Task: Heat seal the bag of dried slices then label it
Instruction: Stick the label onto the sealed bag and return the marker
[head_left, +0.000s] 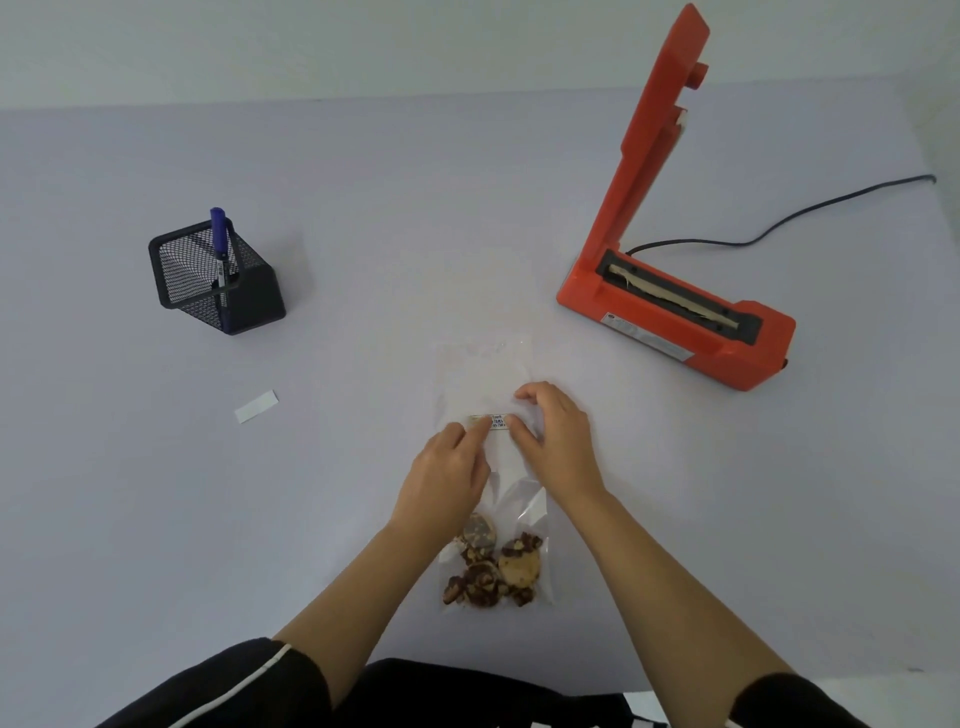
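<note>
Our left hand presses straight fingers onto the label on the clear bag of dried slices; our right hand touches its other end, pinching or not we cannot tell.

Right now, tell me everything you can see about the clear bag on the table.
The bag is a thin, clear plastic pouch lying flat on the table, its length pointing away from the person. Brown dried slices bunch at its near end; the rest looks empty. A small written label lies across its middle, where fingertips of the left hand and right hand touch it.
</note>
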